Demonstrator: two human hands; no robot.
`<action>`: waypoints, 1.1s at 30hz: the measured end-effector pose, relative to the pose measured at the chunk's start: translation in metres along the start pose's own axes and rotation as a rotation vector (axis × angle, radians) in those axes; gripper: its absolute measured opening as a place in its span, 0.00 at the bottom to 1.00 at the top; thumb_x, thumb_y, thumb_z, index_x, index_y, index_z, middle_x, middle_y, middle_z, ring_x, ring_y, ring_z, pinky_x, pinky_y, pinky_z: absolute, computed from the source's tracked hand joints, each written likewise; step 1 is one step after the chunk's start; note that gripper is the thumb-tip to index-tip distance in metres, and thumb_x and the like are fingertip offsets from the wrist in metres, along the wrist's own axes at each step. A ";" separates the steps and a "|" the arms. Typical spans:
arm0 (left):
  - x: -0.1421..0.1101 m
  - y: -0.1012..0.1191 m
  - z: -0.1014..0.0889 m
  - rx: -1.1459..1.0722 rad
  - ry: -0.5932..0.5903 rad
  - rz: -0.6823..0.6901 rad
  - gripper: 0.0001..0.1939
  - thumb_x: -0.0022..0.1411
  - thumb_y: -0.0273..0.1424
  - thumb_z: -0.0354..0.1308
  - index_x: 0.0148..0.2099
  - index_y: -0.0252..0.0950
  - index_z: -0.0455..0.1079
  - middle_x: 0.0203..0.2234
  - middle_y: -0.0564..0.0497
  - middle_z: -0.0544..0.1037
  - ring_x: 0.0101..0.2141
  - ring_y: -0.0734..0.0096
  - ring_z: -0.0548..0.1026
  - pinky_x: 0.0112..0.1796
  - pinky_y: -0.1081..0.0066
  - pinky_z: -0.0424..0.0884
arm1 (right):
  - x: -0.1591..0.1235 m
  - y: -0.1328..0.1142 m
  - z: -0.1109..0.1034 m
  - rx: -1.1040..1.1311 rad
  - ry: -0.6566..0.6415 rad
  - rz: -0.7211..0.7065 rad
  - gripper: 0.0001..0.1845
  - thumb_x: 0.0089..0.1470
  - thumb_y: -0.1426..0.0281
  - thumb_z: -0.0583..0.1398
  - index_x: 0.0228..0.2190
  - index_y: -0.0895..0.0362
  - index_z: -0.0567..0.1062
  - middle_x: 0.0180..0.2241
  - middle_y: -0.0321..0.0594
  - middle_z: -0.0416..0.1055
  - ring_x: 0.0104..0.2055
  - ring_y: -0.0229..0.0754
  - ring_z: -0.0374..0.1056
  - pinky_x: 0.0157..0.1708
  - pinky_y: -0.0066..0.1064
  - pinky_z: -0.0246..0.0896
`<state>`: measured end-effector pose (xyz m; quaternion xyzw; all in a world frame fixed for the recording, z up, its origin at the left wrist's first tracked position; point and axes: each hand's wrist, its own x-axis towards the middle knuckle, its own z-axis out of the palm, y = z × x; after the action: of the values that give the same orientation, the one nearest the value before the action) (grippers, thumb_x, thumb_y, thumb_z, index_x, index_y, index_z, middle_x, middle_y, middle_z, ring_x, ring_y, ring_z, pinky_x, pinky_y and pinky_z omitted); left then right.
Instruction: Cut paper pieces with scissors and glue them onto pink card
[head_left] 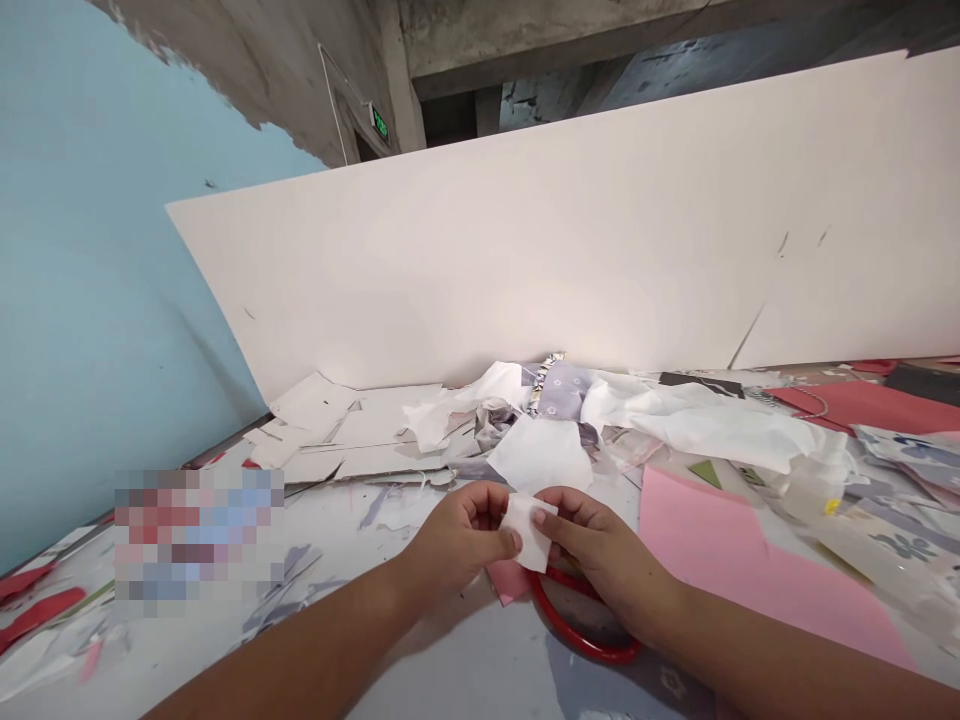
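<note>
The left hand (457, 540) is pinching a small white paper piece (529, 532) at its left edge, and the right hand (609, 552) is pinching its right edge; the hands are together, holding the piece between them. The piece is showing uneven, cut-looking edges. Below it, a red plastic loop (579, 622) is lying; beyond it, white offcuts (541, 455) are heaping; to its right, a pink card sheet (750, 570) is lying untouched.

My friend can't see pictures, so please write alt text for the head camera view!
The left hand and right hand pinch a small white scrap above a paper-strewn table. A red loop lies just below the hands, beside a big pink sheet. Crumpled white scraps pile against a tall white board.
</note>
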<state>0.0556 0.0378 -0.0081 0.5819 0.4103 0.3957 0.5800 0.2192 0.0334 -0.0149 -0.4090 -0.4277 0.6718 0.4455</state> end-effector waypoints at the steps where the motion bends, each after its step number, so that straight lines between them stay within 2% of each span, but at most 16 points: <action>1: 0.000 0.000 -0.001 0.000 -0.023 -0.005 0.12 0.46 0.32 0.63 0.34 0.35 0.66 0.24 0.53 0.73 0.26 0.73 0.70 0.30 0.72 0.64 | 0.000 0.000 0.000 0.008 0.018 -0.001 0.18 0.39 0.58 0.64 0.27 0.56 0.66 0.14 0.26 0.59 0.14 0.28 0.50 0.15 0.22 0.45; 4: 0.001 -0.001 0.000 0.007 -0.064 -0.047 0.17 0.47 0.39 0.63 0.36 0.34 0.65 0.21 0.52 0.73 0.22 0.72 0.70 0.28 0.71 0.64 | -0.001 0.000 -0.001 0.053 0.026 -0.027 0.18 0.37 0.59 0.66 0.26 0.55 0.65 0.18 0.29 0.63 0.18 0.31 0.58 0.19 0.23 0.51; 7: 0.003 -0.003 0.002 0.051 0.023 -0.024 0.17 0.47 0.42 0.62 0.31 0.33 0.66 0.18 0.52 0.71 0.21 0.73 0.69 0.27 0.73 0.63 | -0.001 0.001 -0.001 0.065 -0.001 -0.049 0.16 0.38 0.63 0.66 0.25 0.56 0.65 0.19 0.29 0.64 0.19 0.31 0.58 0.21 0.23 0.52; 10: 0.004 -0.003 0.002 0.112 0.087 -0.002 0.14 0.47 0.39 0.62 0.28 0.33 0.66 0.18 0.54 0.70 0.21 0.76 0.66 0.26 0.75 0.60 | -0.001 0.002 -0.001 0.053 -0.019 -0.070 0.15 0.37 0.64 0.66 0.26 0.57 0.68 0.21 0.30 0.66 0.20 0.31 0.59 0.22 0.24 0.54; 15: 0.003 -0.002 -0.002 0.139 0.068 -0.001 0.10 0.46 0.32 0.63 0.30 0.34 0.67 0.19 0.56 0.67 0.22 0.79 0.63 0.25 0.76 0.58 | 0.001 0.002 -0.001 0.002 -0.012 -0.026 0.16 0.40 0.59 0.64 0.26 0.57 0.70 0.22 0.34 0.69 0.22 0.35 0.64 0.24 0.28 0.58; 21: 0.007 -0.005 -0.006 0.117 0.098 0.019 0.11 0.45 0.28 0.63 0.33 0.34 0.66 0.23 0.55 0.68 0.24 0.78 0.64 0.27 0.75 0.60 | 0.003 0.005 -0.003 0.007 0.005 -0.029 0.15 0.39 0.61 0.66 0.25 0.57 0.69 0.22 0.33 0.69 0.22 0.35 0.64 0.25 0.28 0.58; 29: 0.006 -0.002 -0.004 0.065 0.101 0.031 0.11 0.47 0.30 0.63 0.33 0.33 0.65 0.23 0.56 0.67 0.25 0.79 0.63 0.28 0.76 0.60 | 0.002 0.004 -0.001 0.023 -0.009 -0.005 0.14 0.40 0.62 0.65 0.26 0.57 0.69 0.21 0.33 0.69 0.20 0.33 0.63 0.22 0.27 0.57; 33: 0.004 0.001 0.000 0.009 0.104 0.000 0.10 0.46 0.30 0.63 0.30 0.33 0.65 0.22 0.56 0.67 0.25 0.79 0.63 0.28 0.76 0.59 | 0.001 0.003 -0.001 0.018 0.035 0.007 0.15 0.40 0.60 0.65 0.24 0.57 0.68 0.17 0.30 0.66 0.17 0.31 0.60 0.19 0.24 0.53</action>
<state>0.0568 0.0418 -0.0074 0.5633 0.4418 0.4237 0.5550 0.2190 0.0339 -0.0184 -0.4180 -0.4123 0.6699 0.4544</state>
